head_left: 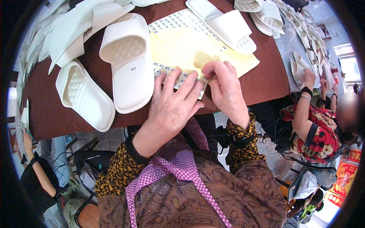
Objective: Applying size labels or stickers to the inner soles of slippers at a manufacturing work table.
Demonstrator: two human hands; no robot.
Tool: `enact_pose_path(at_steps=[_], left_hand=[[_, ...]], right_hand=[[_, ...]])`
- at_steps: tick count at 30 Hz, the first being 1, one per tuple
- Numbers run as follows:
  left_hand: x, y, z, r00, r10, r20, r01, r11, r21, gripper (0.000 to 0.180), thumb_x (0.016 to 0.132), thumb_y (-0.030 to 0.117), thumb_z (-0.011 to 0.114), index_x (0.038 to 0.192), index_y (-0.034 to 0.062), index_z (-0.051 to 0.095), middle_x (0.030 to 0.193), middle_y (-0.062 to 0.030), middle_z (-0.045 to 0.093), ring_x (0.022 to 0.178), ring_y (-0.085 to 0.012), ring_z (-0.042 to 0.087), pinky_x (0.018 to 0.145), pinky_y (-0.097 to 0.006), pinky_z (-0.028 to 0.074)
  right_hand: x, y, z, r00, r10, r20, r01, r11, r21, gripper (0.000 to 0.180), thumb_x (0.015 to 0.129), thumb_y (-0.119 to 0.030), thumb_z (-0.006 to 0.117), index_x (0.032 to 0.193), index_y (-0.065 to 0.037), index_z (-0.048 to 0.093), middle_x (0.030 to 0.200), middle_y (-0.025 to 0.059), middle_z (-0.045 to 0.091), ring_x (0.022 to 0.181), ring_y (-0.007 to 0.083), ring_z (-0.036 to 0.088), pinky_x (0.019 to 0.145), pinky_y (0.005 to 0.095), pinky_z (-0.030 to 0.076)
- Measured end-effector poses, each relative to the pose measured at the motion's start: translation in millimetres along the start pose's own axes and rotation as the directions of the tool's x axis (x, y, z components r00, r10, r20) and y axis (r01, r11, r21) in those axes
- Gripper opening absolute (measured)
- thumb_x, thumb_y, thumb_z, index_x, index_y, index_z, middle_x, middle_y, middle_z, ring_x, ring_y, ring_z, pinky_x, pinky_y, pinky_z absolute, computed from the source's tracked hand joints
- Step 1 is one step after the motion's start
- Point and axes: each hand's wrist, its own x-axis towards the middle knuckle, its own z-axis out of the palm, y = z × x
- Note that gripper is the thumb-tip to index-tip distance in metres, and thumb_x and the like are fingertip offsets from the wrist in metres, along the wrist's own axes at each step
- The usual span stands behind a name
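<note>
A yellow sticker sheet (178, 44) with rows of small printed number labels lies on the brown-covered table. My left hand (170, 98) rests flat on its near part, fingers spread over the labels. At the sheet's near right edge my right hand (227, 89) is curled with thumb and forefinger pinched together; whatever is between the fingertips is hidden. Left of the sheet stands a white slipper (131, 83) with a number label on its insole. Another white slipper (85, 97) lies tilted farther left. A third white slipper (228, 28) rests over the sheet's far right part.
White slippers (70, 38) are heaped along the table's left and far sides, with more at the far right (268, 17). Beyond the right edge of the brown cloth (268, 81), a person (315, 129) handles slippers. Another person's arm (42, 171) shows at the left.
</note>
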Motion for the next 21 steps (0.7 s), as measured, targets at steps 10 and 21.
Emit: enact_pose_path(at_steps=[10, 21], left_hand=[[1.7, -0.4, -4.3, 0.999, -0.044, -0.001, 0.044, 0.996, -0.076, 0.037, 0.080, 0.029, 0.067, 0.109, 0.0070, 0.064, 0.121, -0.0077, 0.057, 0.115, -0.0337, 0.045, 0.099, -0.049, 0.032], [4.1, 0.3, 2.0, 0.994, -0.039, -0.105, 0.035, 0.999, -0.040, 0.027, 0.077, 0.020, 0.070, 0.100, 0.0054, 0.066, 0.114, -0.0067, 0.057, 0.109, -0.0320, 0.046, 0.094, -0.048, 0.036]], right_hand=[[0.5, -0.4, -0.1, 0.999, -0.029, -0.022, 0.029, 1.000, 0.001, 0.025, 0.073, 0.006, 0.050, 0.094, -0.008, 0.054, 0.082, 0.0086, 0.056, 0.082, 0.0298, 0.050, 0.077, 0.0393, 0.038], [1.3, -0.7, -0.6, 0.999, -0.032, 0.035, 0.034, 0.999, -0.039, 0.024, 0.073, 0.003, 0.053, 0.093, -0.010, 0.056, 0.080, 0.0067, 0.058, 0.081, 0.0285, 0.051, 0.077, 0.0387, 0.036]])
